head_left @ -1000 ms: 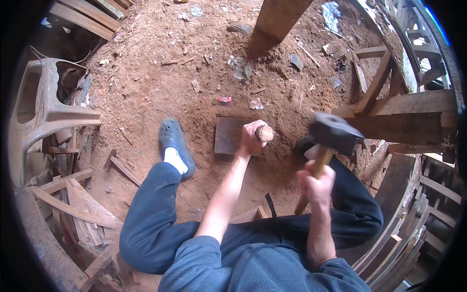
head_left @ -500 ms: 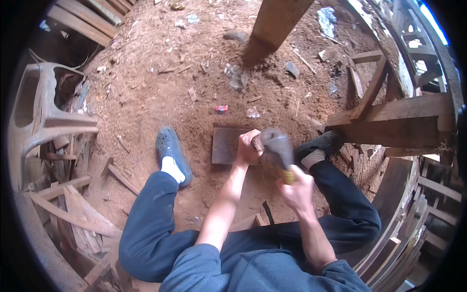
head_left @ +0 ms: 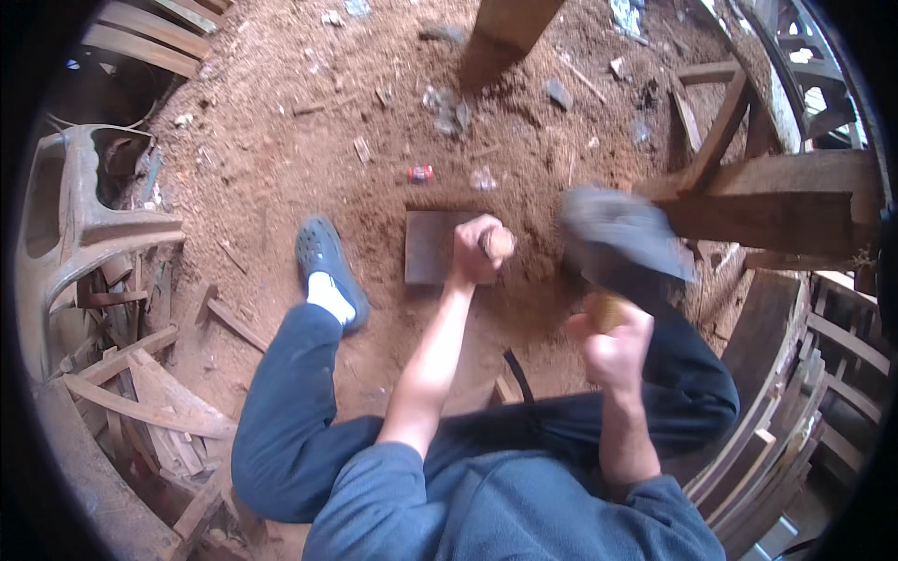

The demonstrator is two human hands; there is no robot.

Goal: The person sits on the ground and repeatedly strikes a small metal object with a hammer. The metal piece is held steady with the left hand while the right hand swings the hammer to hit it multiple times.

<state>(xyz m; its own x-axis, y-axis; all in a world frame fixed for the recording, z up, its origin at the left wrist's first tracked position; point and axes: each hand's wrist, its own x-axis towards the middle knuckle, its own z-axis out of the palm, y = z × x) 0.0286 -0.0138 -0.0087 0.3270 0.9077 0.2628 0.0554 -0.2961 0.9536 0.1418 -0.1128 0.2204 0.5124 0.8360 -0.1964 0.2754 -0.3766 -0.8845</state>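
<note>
My left hand (head_left: 472, 252) is closed around a short wooden piece (head_left: 499, 243) and holds it up over the flat, dark wooden block (head_left: 429, 245) on the ground. The pale end of that piece faces up; its lower part is hidden by my hand. To the right, my right hand (head_left: 617, 341) grips the yellow handle of a chopping tool with a broad grey blade (head_left: 627, 234). Motion smears the blade, so its exact kind is unclear. It hangs in the air over my right foot, apart from the wood.
A plastic chair (head_left: 117, 229) lies at the left beside scrap wood (head_left: 154, 397). A thick timber beam (head_left: 772, 201) and stacked planks (head_left: 748, 486) stand at the right. Near the top a post (head_left: 510, 42) rises from the sawdust-strewn ground (head_left: 257, 187). My shoe (head_left: 323, 252) is left of the block.
My right hand has swung the chopping tool right and up, away from the wooden piece it was close to. My left hand keeps its hold over the block. The view has shifted slightly.
</note>
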